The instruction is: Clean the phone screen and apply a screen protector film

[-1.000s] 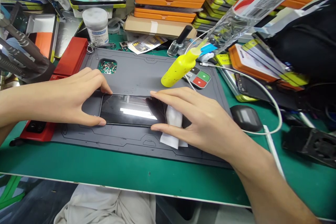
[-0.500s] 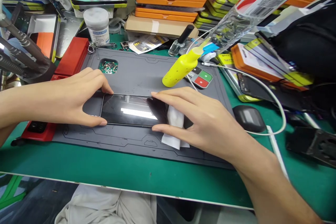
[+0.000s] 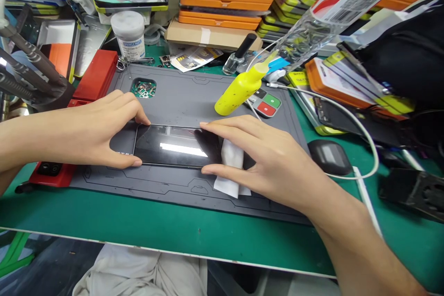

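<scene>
Near edge: green cutting-mat bench top (image 3: 173,231), matte, with a pale fabric bundle (image 3: 138,273) below its front lip.

On it lies a grey silicone work mat (image 3: 194,97), moulded grooves, soft-looking.

Centre of the mat: a black glossy rectangular phone (image 3: 173,145), flat, screen up, with a strip-light reflection across the glass. The left hand (image 3: 86,132) pinches its left end, index on the far corner, thumb on the near corner. The right hand (image 3: 274,162) pinches the right end the same way, fingers curled closed on the edge. Compared with the two earlier frames, hands and phone sit at almost the same spot; only a slight camera shift. Read: a steady hold or press, not a lift.

Under the right hand's fingers: a white crumpled wipe (image 3: 231,171), soft, touching the phone's right end.

Left: a red plastic block (image 3: 52,171) partly under the left wrist.

Right: a dark rounded pebble-shaped case (image 3: 329,156) beside a white cable (image 3: 350,115).

Further: a yellow squeeze bottle (image 3: 239,90), speckled, tilted; a red-and-green button pad (image 3: 266,104); a recess of small metal screws (image 3: 143,88).

Far: a white lidded jar (image 3: 130,34) and stacked orange and yellow flat boxes (image 3: 222,14).
</scene>
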### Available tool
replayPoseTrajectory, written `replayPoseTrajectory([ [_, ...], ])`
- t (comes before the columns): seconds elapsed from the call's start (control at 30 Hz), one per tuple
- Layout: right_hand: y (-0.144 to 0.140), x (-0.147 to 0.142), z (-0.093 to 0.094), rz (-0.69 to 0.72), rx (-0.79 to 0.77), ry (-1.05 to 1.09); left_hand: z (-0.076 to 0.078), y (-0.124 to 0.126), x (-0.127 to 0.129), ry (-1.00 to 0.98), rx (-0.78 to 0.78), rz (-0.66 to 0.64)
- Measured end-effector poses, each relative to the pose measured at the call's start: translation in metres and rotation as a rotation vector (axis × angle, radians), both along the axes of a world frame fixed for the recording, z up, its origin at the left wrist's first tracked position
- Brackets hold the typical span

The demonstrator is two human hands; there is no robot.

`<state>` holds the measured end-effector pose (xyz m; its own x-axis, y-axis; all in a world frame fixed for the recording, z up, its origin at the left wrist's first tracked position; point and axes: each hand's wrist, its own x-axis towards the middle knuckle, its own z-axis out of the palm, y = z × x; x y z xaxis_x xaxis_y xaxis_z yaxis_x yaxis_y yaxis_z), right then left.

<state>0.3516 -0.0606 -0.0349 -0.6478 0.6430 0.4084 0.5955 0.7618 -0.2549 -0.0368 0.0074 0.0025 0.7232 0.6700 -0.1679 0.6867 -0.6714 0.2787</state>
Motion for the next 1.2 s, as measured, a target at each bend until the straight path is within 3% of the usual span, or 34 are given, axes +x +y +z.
replayPoseTrajectory([
  [0.37, 0.002, -0.001, 0.0, 0.004, -0.016, -0.005, 0.0, -0.001, 0.002, 0.023, 0.022, 0.004],
  [0.63, 0.003, -0.001, 0.003, 0.003, -0.05, -0.007, 0.004, -0.001, 0.012, -0.028, -0.072, 0.096],
  [1.0, 0.003, -0.002, 0.004, -0.027, -0.12, -0.011, 0.01, -0.007, 0.007, 0.026, 0.03, 0.017],
  [1.2, 0.004, -0.002, 0.006, -0.012, -0.106, -0.007, 0.014, -0.008, 0.009, 0.045, -0.01, -0.01],
])
